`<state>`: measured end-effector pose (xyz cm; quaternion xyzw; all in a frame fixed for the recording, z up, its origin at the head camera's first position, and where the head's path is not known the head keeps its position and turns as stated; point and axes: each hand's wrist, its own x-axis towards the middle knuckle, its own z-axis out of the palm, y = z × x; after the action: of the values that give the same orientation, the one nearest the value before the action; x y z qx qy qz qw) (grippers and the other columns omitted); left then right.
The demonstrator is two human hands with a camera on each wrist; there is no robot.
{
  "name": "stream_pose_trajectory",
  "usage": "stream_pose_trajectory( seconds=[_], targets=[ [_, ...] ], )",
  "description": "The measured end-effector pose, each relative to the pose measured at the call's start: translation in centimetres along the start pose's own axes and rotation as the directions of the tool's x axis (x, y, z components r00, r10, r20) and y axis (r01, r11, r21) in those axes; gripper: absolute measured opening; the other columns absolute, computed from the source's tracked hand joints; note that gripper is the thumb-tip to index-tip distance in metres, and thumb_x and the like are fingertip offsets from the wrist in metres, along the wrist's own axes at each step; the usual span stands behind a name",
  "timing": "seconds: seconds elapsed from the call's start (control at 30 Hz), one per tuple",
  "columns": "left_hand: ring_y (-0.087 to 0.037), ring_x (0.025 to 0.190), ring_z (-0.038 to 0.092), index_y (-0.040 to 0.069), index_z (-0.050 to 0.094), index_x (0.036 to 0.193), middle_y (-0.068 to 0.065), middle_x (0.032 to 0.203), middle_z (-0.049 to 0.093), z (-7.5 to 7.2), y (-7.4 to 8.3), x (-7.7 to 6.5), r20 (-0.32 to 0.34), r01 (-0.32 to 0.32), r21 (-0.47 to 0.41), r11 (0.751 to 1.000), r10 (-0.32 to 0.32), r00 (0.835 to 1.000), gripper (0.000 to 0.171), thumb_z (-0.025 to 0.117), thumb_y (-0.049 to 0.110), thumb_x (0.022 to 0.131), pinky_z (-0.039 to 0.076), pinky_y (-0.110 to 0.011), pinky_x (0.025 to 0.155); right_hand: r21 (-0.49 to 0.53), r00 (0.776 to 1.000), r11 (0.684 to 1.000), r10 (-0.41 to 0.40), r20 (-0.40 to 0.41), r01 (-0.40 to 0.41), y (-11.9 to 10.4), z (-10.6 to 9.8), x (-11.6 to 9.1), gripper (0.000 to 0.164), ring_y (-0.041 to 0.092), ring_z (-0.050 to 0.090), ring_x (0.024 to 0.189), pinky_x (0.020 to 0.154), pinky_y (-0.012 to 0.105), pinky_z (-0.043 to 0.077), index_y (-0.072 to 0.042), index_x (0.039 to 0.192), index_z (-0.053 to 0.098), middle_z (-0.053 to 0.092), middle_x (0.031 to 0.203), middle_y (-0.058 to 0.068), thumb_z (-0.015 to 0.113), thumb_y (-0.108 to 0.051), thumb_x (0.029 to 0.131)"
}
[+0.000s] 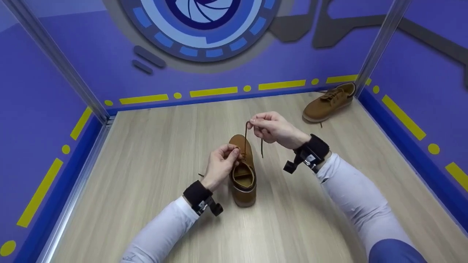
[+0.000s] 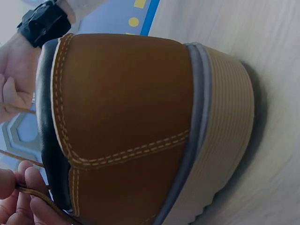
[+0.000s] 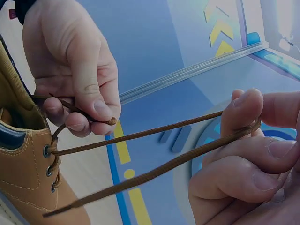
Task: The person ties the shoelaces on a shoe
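A brown shoe (image 1: pixel 244 197) stands on the table, its toe pointing away from me. Thumb and fingers of my left hand (image 1: pixel 220 164) pinch a brown shoelace just above the eyelets; in the right wrist view a small bend of that lace (image 3: pixel 110 121) sticks out past the fingertips. Up and to the right, my right hand (image 1: pixel 276 128) pinches another stretch of shoelace (image 1: pixel 246 138), drawn taut from the top eyelet. Its loose end (image 3: pixel 65 209) hangs down past the fingers. The left wrist view shows mostly the shoe's heel (image 2: pixel 126 103) and thick sole.
A second brown shoe (image 1: pixel 329 103), laced, rests in the far right corner of the wooden table (image 1: pixel 153 146). Blue-purple panels (image 1: pixel 87 69) with yellow markings surround the table at the back and both sides. Each wrist carries a black strap (image 1: pixel 315 149) with a small camera.
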<state>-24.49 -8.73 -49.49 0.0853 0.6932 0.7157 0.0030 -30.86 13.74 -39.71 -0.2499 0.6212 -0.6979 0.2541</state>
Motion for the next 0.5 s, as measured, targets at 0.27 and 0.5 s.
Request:
stream_pose_trajectory(
  seconds=[0.27, 0.5],
  targets=[
    [-0.054, 0.093, 0.066, -0.018, 0.064, 0.115, -0.037, 0.104, 0.07, 0.1, 0.3, 0.0, 0.026, -0.031, 0.032, 0.999, 0.03, 0.999, 0.02, 0.06, -0.001, 0.106, 0.061, -0.044, 0.078, -0.075, 0.999, 0.997, 0.007, -0.042, -0.01, -0.7, 0.3, 2.8, 0.034, 0.002, 0.033, 0.045, 0.044, 0.021, 0.021, 0.005, 0.119, 0.068, 0.06, 0.075, 0.003, 0.062, -0.027, 0.108],
    [-0.053, 0.085, 0.067, -0.018, 0.065, 0.115, -0.035, 0.101, 0.072, 0.2, 0.0, 0.1, 0.028, -0.1, 0.009, 0.995, 0.1, 0.995, 0.022, 0.064, 0.002, 0.104, 0.061, -0.042, 0.069, -0.204, 0.999, 0.979, 0.012, -0.046, -0.021, -1.7, 1.7, 5.5, 0.031, 0.003, 0.029, 0.041, 0.041, 0.02, 0.021, 0.001, 0.123, 0.073, 0.069, 0.083, 0.007, 0.065, -0.025, 0.107]
  ],
)
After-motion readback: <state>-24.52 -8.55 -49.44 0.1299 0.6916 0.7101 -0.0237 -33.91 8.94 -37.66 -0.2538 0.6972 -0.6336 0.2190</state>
